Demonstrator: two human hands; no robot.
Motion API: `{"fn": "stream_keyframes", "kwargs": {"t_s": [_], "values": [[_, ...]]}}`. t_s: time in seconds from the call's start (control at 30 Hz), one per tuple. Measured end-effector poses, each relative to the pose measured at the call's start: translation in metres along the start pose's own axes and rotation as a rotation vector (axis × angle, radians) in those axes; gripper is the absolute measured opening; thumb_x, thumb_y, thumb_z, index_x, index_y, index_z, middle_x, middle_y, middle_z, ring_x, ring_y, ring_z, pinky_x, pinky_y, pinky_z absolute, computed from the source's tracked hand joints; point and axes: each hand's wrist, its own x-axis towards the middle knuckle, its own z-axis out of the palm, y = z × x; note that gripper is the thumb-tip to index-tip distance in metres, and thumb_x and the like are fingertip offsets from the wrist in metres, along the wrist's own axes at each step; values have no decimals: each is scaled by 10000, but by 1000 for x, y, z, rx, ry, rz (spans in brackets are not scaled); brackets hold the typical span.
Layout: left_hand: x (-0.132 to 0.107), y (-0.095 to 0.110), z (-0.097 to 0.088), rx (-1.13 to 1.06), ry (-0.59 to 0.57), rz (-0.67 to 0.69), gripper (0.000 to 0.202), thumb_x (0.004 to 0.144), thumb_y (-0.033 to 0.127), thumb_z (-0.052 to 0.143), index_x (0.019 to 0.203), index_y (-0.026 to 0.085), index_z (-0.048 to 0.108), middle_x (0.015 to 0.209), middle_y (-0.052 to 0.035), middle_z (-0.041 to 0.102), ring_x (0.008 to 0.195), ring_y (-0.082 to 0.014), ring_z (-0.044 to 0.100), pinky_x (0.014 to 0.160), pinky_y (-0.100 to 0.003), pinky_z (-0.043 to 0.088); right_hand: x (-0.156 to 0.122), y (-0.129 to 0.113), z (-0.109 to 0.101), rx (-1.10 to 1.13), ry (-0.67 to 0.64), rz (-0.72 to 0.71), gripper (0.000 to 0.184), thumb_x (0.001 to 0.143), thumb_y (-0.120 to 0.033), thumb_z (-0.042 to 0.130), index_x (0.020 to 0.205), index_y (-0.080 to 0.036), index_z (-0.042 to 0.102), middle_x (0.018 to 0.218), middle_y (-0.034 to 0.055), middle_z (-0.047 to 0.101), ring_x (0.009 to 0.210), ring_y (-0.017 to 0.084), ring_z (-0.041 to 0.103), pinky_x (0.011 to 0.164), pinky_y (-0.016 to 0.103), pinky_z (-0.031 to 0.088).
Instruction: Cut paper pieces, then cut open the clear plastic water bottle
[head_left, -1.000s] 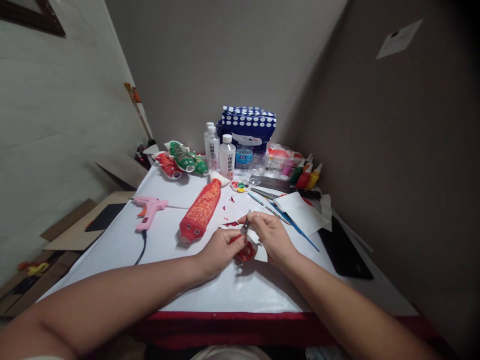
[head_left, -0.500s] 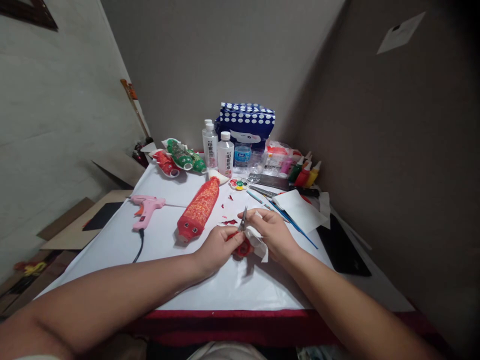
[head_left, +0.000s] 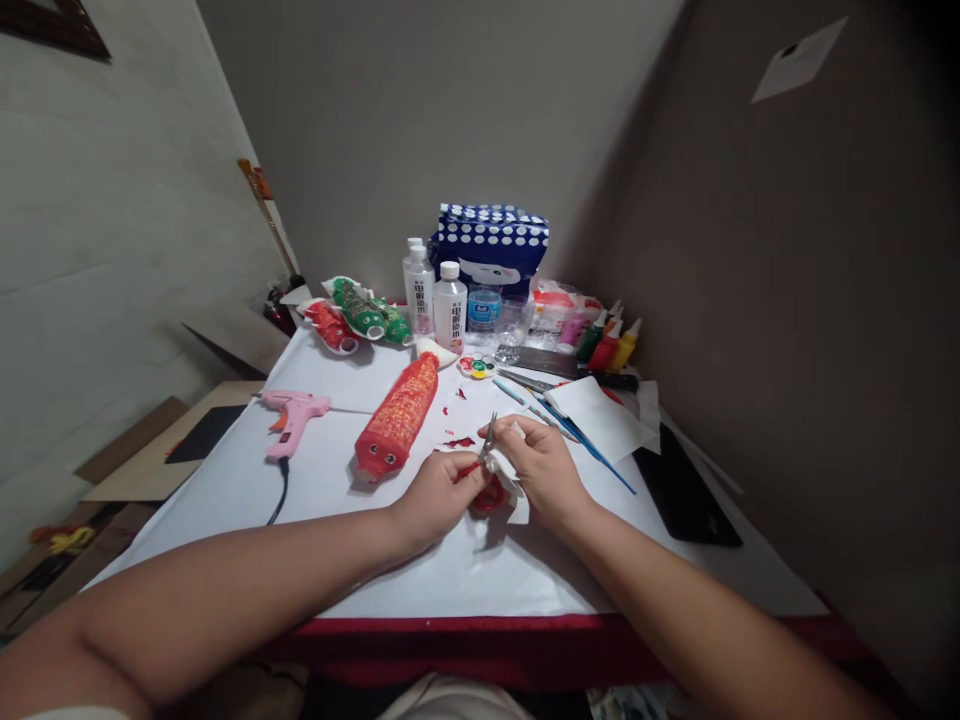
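White table cover (head_left: pixel 450 570): spread over the whole table, with a red edge along the near side; everything below lies on it.
Dotted bag (head_left: pixel 491 245): blue with white spots, upright at the far edge against the wall.
Red fish (head_left: pixel 397 418): a long bottle-shaped figure with eyes, lying on its side just left of the hands, head end towards the person.
Black slab (head_left: pixel 679 490): flat at the right edge, well apart from the hands.
Paper sheet (head_left: pixel 600 415): white, lying beyond the right hand, partly over thin brushes (head_left: pixel 592 452).
Glue gun (head_left: pixel 294 415): pink, on its side at the left, its cord trailing towards the near edge.
Left hand (head_left: pixel 435 495): fingers curled in, tips closed on the red piece, near the middle of the table.
Right hand (head_left: pixel 544 465): thumb and forefinger pinched shut on the paper scrap, the other fingers curled.
Bottles (head_left: pixel 450 308): white-labelled, upright in front of the bag.
Paper scrap (head_left: pixel 516 488): white, crumpled, hanging from the right hand and touching the red piece.
Red piece (head_left: pixel 491 493): small and rounded, between both hands, just above the table cover; whether it belongs to the scissors cannot be told.
Scissors (head_left: pixel 489 438): metal blades pointing up and away between the two sets of fingertips; which hand grips them cannot be told.
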Motion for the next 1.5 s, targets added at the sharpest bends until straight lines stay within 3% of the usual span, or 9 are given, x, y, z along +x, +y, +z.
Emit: {"fn": "stream_keyframes", "kwargs": {"t_s": [0.37,0.5,0.63,0.87,0.97,1.17,1.3,1.37,1.5], "values": [[-3,4,4,-58,9,-35,557,701,670,682,617,121,640,549,-24,606,507,-109,517,529,-240,425,-1,-6,3,13,76,14,344,826,-489,607,712,-172,674,545,-36,528,437,108,429,397,223,326],[-1,-3,5,-92,42,-69,523,727,639,675,695,118,644,617,-64,674,529,-120,558,530,-245,447,10,-19,-16,26,214,-21,286,793,-410,616,941,-179,698,723,-4,640,474,101,432,424,220,318],[-1,-6,6,-116,63,-94,505,745,622,664,820,123,645,691,-82,709,583,-145,622,529,-246,468,21,-26,-38,49,247,-24,344,805,-387,565,1085,-204,644,652,-47,571,448,96,397,427,219,308],[-12,9,8,-51,3,-57,451,751,575,679,618,156,581,552,-2,616,490,-104,543,483,-220,422,-11,-19,-15,-27,-169,111,277,722,-433,749,797,-175,679,652,-5,649,532,143,575,520,257,462],[-16,11,9,-16,-38,-59,423,772,521,680,585,157,575,524,9,593,492,-94,525,506,-215,426,-22,-15,-10,-88,-282,108,303,812,-475,661,722,-188,619,591,-3,646,532,161,604,530,269,480],[-20,7,9,5,-110,-141,391,835,507,602,697,141,606,584,-30,650,483,-121,591,478,-227,439,-21,-23,-44,-417,-327,-21,308,861,-341,624,595,-187,639,527,-13,599,506,141,517,511,256,362],[-18,7,7,17,-94,-178,366,844,467,604,682,139,596,596,-40,659,493,-121,607,476,-217,433,-22,-58,-81,-633,-91,-260,158,882,-305,622,818,-212,733,795,50,721,737,216,622,672,310,425],[-16,7,5,16,-84,-191,352,852,455,598,694,140,595,607,-41,668,499,-119,609,476,-211,427,-26,-77,-97,-855,234,-618,138,911,-282,606,939,-215,723,858,55,709,769,212,644,704,316,460],[-13,4,1,22,-77,-220,340,863,449,588,711,145,601,605,-34,674,495,-112,595,484,-210,432,-29,-90,-125,-1140,737,-985,244,893,-201,621,1125,-220,695,939,100,693,862,269,652,829,393,495]]}}
